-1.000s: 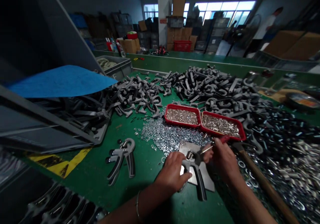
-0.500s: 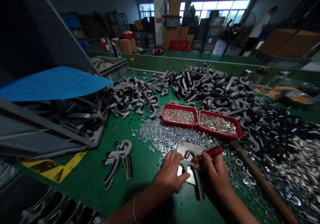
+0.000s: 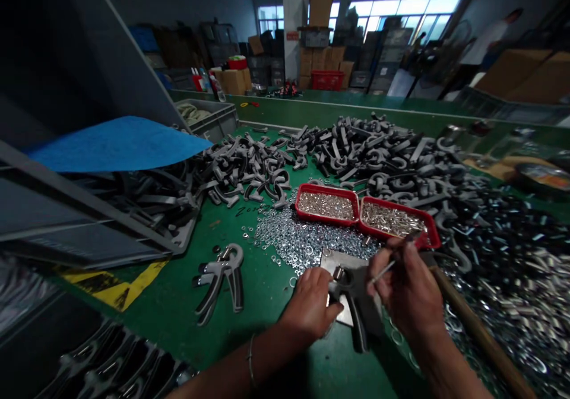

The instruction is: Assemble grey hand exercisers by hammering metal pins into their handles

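Note:
My left hand [image 3: 310, 305] is closed over a grey and black hand grip strengthener [image 3: 358, 322], holding it on a flat metal plate [image 3: 330, 259]. Its coil spring shows near the top; my fingers cover part of its other handle. In my right hand [image 3: 412, 295] is a screwdriver [image 3: 385, 270] with a thin metal shaft and a red handle, raised to the right of the grip and apart from it. Another hand grip strengthener [image 3: 235, 283], with its spring in place, lies to the left on the green table.
Two red trays [image 3: 358, 214] of small metal parts stand behind loose nuts and washers [image 3: 285, 236]. Heaps of grey handles [image 3: 378, 149] lie beyond. A wooden-handled hammer [image 3: 478, 328] lies at right, beside metal cylinders [image 3: 534, 310]. A grey crate [image 3: 120, 233] stands left.
My right hand has lifted the screwdriver off the hand grip strengthener and moved it right, its shaft now angled down-left. My left hand stays on the grip. The view has shifted slightly.

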Demonstrator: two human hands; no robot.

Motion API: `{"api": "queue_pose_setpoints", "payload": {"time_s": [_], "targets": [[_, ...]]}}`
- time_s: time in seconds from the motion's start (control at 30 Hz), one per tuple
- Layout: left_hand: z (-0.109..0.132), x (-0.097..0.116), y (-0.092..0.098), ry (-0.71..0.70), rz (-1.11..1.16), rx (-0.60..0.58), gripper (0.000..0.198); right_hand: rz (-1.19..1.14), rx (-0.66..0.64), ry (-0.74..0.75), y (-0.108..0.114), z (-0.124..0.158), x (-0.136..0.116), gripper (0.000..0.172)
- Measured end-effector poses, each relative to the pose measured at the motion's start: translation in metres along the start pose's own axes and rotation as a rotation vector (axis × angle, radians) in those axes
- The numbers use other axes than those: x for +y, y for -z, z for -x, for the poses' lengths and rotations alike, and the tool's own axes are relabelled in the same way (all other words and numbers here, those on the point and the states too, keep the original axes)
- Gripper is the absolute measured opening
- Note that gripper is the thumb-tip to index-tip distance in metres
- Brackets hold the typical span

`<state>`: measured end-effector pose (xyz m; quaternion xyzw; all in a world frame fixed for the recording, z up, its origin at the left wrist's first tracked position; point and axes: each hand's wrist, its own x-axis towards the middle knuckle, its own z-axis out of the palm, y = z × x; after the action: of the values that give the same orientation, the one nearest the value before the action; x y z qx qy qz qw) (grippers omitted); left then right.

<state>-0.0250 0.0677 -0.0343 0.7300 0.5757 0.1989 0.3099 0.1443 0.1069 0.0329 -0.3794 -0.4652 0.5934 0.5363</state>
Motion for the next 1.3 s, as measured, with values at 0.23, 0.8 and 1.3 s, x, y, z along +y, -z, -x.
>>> {"api": "queue_pose_setpoints", "payload": {"time_s": [0.23, 0.8, 1.3], "targets": [[0.004, 0.001, 0.0, 0.028, 0.014, -0.027, 0.039, 0.362, 0.121, -0.129, 0.051, 0.016, 0.044, 0.029], [-0.2, -0.025, 0.107, -0.092, -0.609, 0.164, 0.02, 1.645, -0.189, 0.402, 0.033, -0.137, 0.005, 0.016], [-0.182, -0.036, 0.099, -0.046, -0.168, 0.286, 0.017, 1.611, -0.166, 0.182, 0.032, -0.18, 0.044, 0.023]]}}
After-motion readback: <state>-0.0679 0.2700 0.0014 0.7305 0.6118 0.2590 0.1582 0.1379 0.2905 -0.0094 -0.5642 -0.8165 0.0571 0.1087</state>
